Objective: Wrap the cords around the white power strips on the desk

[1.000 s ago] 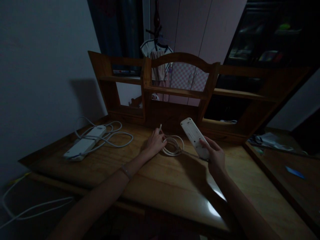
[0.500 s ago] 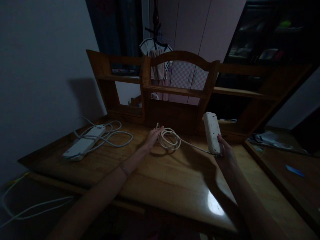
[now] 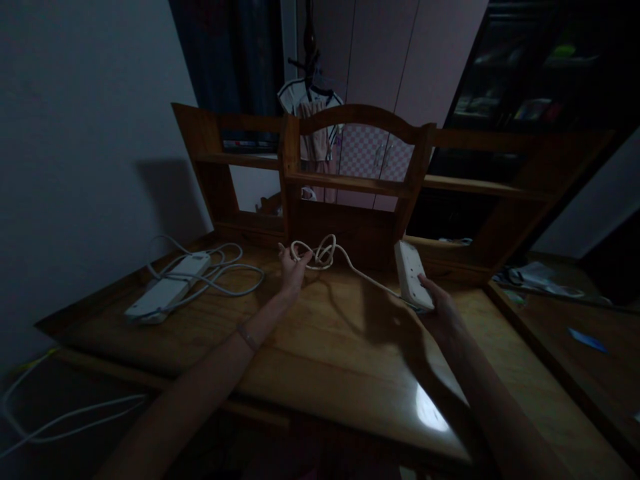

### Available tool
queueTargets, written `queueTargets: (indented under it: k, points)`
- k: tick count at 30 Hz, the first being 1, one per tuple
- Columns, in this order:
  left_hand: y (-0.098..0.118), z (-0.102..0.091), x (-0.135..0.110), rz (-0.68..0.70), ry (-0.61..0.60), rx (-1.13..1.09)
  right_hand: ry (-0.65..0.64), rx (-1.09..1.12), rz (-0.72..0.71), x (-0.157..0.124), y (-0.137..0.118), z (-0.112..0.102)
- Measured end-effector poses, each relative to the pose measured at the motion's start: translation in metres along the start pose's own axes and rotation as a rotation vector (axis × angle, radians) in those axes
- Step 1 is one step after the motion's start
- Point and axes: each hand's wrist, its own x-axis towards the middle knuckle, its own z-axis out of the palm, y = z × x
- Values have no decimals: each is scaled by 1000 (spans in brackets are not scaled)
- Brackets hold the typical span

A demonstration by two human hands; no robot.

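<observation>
Holding power strip (image 3: pixel 412 276) in right hand (image 3: pixel 442 309), cord (image 3: pixel 354 269) in left hand (image 3: pixel 291 272)

Open desktop (image 3: pixel 320 360) lies below the cable (image 3: pixel 371 280); a wooden shelf (image 3: pixel 345 223) bars the back.

The left strip (image 3: pixel 170 288) lies on the bench (image 3: pixel 310 373) near the wall (image 3: pixel 90 167); the right strip (image 3: pixel 412 272) is above the bench, its cord (image 3: pixel 370 279) running leftward. Behind are the shelf (image 3: pixel 350 183), then clothes (image 3: pixel 314 127), then the wardrobe (image 3: pixel 383 60).
</observation>
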Motion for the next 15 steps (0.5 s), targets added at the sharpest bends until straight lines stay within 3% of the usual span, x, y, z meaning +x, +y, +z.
queueTargets:
  k: [4,10,15]
  points:
    - [9,-1,-6,196,44,106,-90,31,103,0,7,3]
    - [27,2,-26,615,-16,363,-84,11,186,-4,12,8]
    - [37,6,-45,762,-123,433,-92,-89,198,-7,13,8]
